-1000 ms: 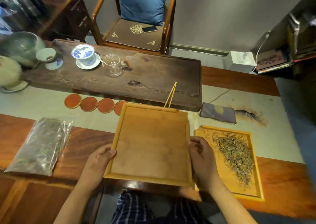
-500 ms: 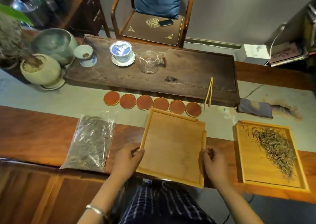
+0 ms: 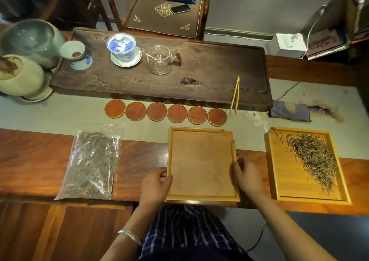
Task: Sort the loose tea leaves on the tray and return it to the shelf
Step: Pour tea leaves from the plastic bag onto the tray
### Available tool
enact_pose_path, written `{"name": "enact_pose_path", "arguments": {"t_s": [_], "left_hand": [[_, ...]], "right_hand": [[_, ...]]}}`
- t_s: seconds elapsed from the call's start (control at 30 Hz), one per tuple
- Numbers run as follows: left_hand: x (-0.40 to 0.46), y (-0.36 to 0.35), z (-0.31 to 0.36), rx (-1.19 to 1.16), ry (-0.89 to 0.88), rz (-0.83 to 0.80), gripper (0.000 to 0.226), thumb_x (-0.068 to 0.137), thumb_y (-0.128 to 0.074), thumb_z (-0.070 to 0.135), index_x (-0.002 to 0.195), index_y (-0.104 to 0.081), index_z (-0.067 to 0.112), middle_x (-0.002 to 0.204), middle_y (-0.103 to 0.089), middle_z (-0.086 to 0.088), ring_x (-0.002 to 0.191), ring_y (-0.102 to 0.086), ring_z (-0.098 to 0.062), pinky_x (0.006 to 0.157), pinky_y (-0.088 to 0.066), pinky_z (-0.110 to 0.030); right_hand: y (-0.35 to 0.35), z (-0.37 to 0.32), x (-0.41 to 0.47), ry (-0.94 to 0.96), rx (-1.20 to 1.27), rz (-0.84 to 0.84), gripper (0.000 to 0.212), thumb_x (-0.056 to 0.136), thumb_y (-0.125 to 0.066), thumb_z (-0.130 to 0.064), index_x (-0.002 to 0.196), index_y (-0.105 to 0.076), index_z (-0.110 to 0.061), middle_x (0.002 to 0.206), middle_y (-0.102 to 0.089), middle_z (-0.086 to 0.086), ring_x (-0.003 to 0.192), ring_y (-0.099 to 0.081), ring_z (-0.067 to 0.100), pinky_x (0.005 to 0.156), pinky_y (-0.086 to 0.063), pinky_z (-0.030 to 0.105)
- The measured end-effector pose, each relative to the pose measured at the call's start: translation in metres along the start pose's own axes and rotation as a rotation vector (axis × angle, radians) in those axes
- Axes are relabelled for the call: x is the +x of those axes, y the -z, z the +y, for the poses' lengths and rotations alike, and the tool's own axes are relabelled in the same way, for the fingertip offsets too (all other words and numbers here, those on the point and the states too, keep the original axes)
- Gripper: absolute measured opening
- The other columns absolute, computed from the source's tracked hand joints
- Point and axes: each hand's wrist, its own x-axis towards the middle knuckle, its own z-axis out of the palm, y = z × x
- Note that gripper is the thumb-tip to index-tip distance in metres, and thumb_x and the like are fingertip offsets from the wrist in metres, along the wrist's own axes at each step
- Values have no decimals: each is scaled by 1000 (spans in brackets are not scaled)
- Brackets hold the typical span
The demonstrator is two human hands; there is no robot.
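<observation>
An empty wooden tray lies flat on the table in front of me. My left hand grips its left rim near the front corner. My right hand holds its right rim. To the right sits a second wooden tray with a heap of loose tea leaves spread along its right half. A clear plastic bag of tea leaves lies to the left. Bamboo tweezers rest on the edge of the dark tea board.
A dark wooden tea board carries a lidded cup, a glass pitcher and a small strainer cup. Several round red coasters line its front. Ceramic pots stand far left; a folded cloth right; a chair behind.
The empty tray came down from a tilted, lifted position and now lies flat on the table. Both hands stayed on its side rims. My view shifted right and back.
</observation>
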Motion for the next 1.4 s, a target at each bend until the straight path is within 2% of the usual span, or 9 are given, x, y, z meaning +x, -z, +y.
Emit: {"name": "enact_pose_path", "arguments": {"t_s": [0.2, 0.37, 0.53, 0.67, 0.77, 0.87, 1.0, 1.07, 1.4], "left_hand": [[4, -10, 11, 29, -36, 19, 16, 85, -69, 14, 83, -64, 29, 71, -55, 23, 69, -53, 16, 62, -36, 2], [7, -21, 11, 2, 42, 16, 25, 84, -70, 15, 76, -56, 35, 72, -60, 15, 66, -58, 6, 57, -39, -2], [14, -17, 5, 1, 83, -13, 15, 86, -68, 26, 97, -58, 25, 83, -64, 9, 72, -63, -7, 63, -50, -22], [27, 27, -1, -9, 90, 211, 16, 89, -63, 27, 104, -58, 24, 82, -65, 12, 70, -64, -8, 66, -55, -34], [35, 72, -11, -41, 113, 385, 22, 92, -57, 22, 113, -58, 17, 83, -66, 9, 70, -66, -13, 65, -56, -37], [35, 110, -25, -115, 124, 520, 21, 91, -57, 18, 112, -57, 17, 81, -66, 2, 70, -66, -16, 62, -54, -33], [25, 141, -49, -106, 178, 709, 27, 85, -58, 18, 112, -61, 15, 86, -64, 5, 71, -59, -3, 66, -43, -12], [18, 144, -62, -88, 218, 733, 26, 86, -63, 21, 111, -61, 15, 90, -62, 0, 69, -55, -1, 61, -36, -4], [29, 134, -102, 10, 300, 708, 48, 81, -70, 38, 124, -55, 23, 123, -54, -3, 116, -47, -26, 98, -41, -39]], "right_hand": [[7, 11, 3, -29, 3, 12, 12, 95, -53, -14, 101, -62, -9, 93, -66, 7, 88, -61, 21, 79, -52, 39], [11, 17, 7, -16, 20, 36, 11, 94, -55, -12, 99, -63, -7, 92, -67, 8, 88, -61, 22, 75, -49, 34], [16, 19, 12, -22, 20, 56, 17, 94, -55, -18, 105, -62, -7, 95, -66, 8, 88, -61, 21, 75, -49, 32], [23, -7, 24, 63, -4, 203, 21, 96, -48, -25, 109, -59, -13, 102, -60, 2, 90, -56, 15, 75, -46, 29], [10, -62, 42, 184, 41, 138, 17, 96, -48, -24, 107, -59, -18, 99, -56, -5, 88, -52, 10, 71, -41, 21], [-19, -133, 59, 407, 82, 50, 12, 95, -50, -16, 100, -61, -12, 91, -59, -1, 83, -53, 13, 69, -44, 28], [-70, -213, 68, 606, 77, -160, 10, 93, -51, -12, 94, -60, -11, 84, -57, -5, 74, -53, 6, 60, -37, 12], [-97, -236, 68, 654, 40, -246, 10, 92, -52, -13, 93, -61, -9, 80, -56, -4, 73, -52, 10, 59, -36, 21], [-194, -276, 76, 783, -117, -466, 12, 88, -56, -7, 94, -61, 3, 92, -65, 18, 85, -58, 31, 70, -43, 38]]}}
